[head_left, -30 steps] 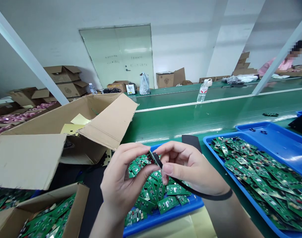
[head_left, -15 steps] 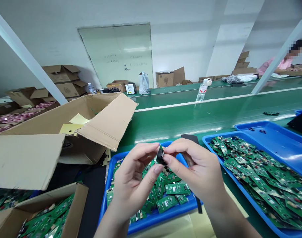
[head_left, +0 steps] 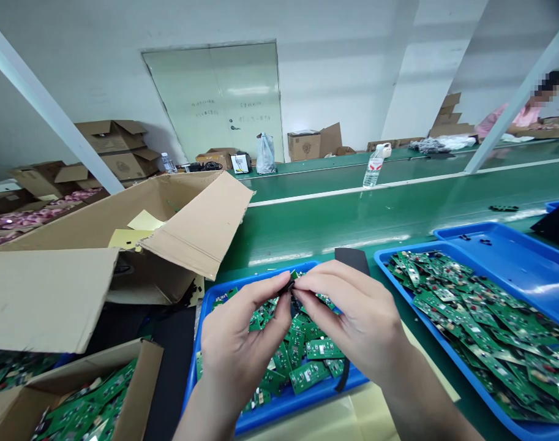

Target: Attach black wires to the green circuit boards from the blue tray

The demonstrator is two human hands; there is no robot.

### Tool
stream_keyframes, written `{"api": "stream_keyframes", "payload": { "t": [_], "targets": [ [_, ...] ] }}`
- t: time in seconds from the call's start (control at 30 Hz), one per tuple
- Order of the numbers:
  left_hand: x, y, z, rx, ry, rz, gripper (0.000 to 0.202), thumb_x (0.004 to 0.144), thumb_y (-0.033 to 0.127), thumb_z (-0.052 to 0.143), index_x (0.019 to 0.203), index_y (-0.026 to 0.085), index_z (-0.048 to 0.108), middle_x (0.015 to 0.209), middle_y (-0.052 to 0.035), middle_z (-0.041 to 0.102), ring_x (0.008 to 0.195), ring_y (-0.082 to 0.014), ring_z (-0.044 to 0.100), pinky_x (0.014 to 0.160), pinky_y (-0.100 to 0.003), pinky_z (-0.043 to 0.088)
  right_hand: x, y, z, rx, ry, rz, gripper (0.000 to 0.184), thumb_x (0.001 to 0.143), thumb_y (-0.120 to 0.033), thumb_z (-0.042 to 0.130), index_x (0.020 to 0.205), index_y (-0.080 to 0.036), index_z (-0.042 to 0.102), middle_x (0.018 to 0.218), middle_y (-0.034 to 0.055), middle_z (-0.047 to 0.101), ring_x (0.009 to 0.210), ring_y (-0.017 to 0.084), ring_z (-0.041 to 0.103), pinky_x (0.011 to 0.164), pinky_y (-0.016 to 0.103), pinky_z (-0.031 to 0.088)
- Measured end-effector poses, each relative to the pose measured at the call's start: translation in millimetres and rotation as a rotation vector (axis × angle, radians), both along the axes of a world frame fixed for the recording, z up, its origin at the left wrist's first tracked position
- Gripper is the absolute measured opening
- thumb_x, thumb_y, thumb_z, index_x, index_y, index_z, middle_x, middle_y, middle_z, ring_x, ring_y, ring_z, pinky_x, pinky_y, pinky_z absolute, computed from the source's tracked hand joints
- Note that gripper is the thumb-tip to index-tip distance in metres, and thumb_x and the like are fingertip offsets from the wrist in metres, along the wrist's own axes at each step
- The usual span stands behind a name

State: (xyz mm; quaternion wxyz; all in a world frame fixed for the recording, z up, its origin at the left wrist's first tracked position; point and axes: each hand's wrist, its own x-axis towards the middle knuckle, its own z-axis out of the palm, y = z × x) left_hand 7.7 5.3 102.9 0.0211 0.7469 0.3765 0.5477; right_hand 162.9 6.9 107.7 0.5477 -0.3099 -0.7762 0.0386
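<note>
My left hand [head_left: 245, 334] pinches a small dark piece [head_left: 286, 286] between thumb and fingertips, above a blue tray [head_left: 279, 422]. It looks like a circuit board with a black part on it, but the fingers cover most of it. My right hand [head_left: 357, 312] is closed, its thumb and forefinger touching the same piece from the right. A thin black strip [head_left: 343, 375] hangs below the right hand and seems held in its curled fingers. Many green circuit boards [head_left: 309, 375] lie loose in the tray under both hands.
Right of the hands, a second blue tray [head_left: 438, 327] is heaped with boards; another blue tray [head_left: 527, 260] lies behind it. At left stand a large open carton [head_left: 201, 223] and a smaller carton of boards [head_left: 144, 386]. A water bottle [head_left: 373, 168] stands farther back; a person [head_left: 509, 116] sits far right.
My fingertips have drawn closer together and moved slightly left, turning the small piece so its green edge barely shows. The black strip under my right hand has swung left.
</note>
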Motion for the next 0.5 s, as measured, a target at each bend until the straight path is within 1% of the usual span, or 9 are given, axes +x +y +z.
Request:
{"api": "stream_keyframes", "payload": {
  "t": [0.1, 0.2, 0.33, 0.4, 0.43, 0.47, 0.5],
  "targets": [
    [0, -2, 4.8, -0.011, 0.062, 0.039, 0.022, 0.078, 0.013, 0.063, 0.098, 0.022, 0.066, 0.086, 0.0006, 0.075, 0.069, -0.0138, 0.071, 0.067, -0.024, 0.062, -3, 0, 0.5, 0.007, -0.046, -0.058, 0.017, 0.087, -0.007, 0.048, 0.081, -0.014, 0.062, 0.076, 0.0086, 0.064, 0.070, 0.017, 0.060, 0.063, 0.031, 0.051],
    [1, 0, 5.8, 0.096, 0.146, 0.085, 0.019, 0.078, 0.012, 0.063, 0.094, 0.021, 0.066, 0.085, 0.0002, 0.075, 0.069, -0.0147, 0.071, 0.064, -0.024, 0.061, -10, 2, -1.4, 0.013, -0.071, -0.104, 0.019, 0.085, -0.006, 0.048, 0.075, -0.014, 0.061, 0.072, 0.0089, 0.064, 0.066, 0.017, 0.060, 0.059, 0.030, 0.050],
    [1, 7, 0.3, 0.239, 0.197, 0.114, 0.016, 0.077, 0.009, 0.064, 0.089, 0.019, 0.068, 0.079, -0.0004, 0.075, 0.065, -0.0135, 0.071, 0.061, -0.021, 0.060, -15, 7, -5.8, 0.005, -0.039, -0.177, 0.021, 0.085, -0.007, 0.046, 0.071, -0.016, 0.058, 0.066, 0.0051, 0.062, 0.060, 0.014, 0.057, 0.056, 0.027, 0.048],
    [0, 8, -2.0, 0.253, 0.169, 0.175, 0.017, 0.074, 0.007, 0.065, 0.087, 0.018, 0.069, 0.076, -0.0006, 0.075, 0.063, -0.0132, 0.070, 0.061, -0.020, 0.059, -10, 11, -6.4, 0.019, 0.003, -0.281, 0.020, 0.083, -0.007, 0.046, 0.069, -0.017, 0.057, 0.063, 0.0029, 0.059, 0.058, 0.013, 0.055, 0.055, 0.026, 0.046],
    [0, 8, -2.3, 0.234, 0.124, 0.208, 0.017, 0.073, 0.007, 0.065, 0.086, 0.018, 0.070, 0.075, -0.0006, 0.075, 0.062, -0.0131, 0.070, 0.062, -0.020, 0.059, -5, 12, -6.0, 0.015, 0.038, -0.341, 0.019, 0.082, -0.007, 0.047, 0.068, -0.017, 0.056, 0.063, 0.0020, 0.059, 0.057, 0.013, 0.055, 0.055, 0.026, 0.046],
    [-1, 7, -1.8, 0.188, 0.052, 0.226, 0.018, 0.072, 0.007, 0.065, 0.086, 0.018, 0.070, 0.075, -0.0005, 0.075, 0.061, -0.0130, 0.069, 0.062, -0.021, 0.059, 0, 13, -5.2, -0.017, 0.081, -0.379, 0.017, 0.080, -0.008, 0.048, 0.068, -0.018, 0.056, 0.063, 0.0013, 0.058, 0.057, 0.013, 0.055, 0.056, 0.025, 0.046],
    [-1, 6, -0.5, 0.114, -0.042, 0.223, 0.018, 0.072, 0.009, 0.065, 0.086, 0.018, 0.071, 0.074, -0.0002, 0.074, 0.061, -0.0127, 0.069, 0.062, -0.021, 0.059, 6, 13, -4.0, -0.087, 0.129, -0.373, 0.015, 0.080, -0.009, 0.050, 0.069, -0.018, 0.056, 0.064, 0.0005, 0.058, 0.058, 0.012, 0.055, 0.056, 0.025, 0.046]
  ]
}}
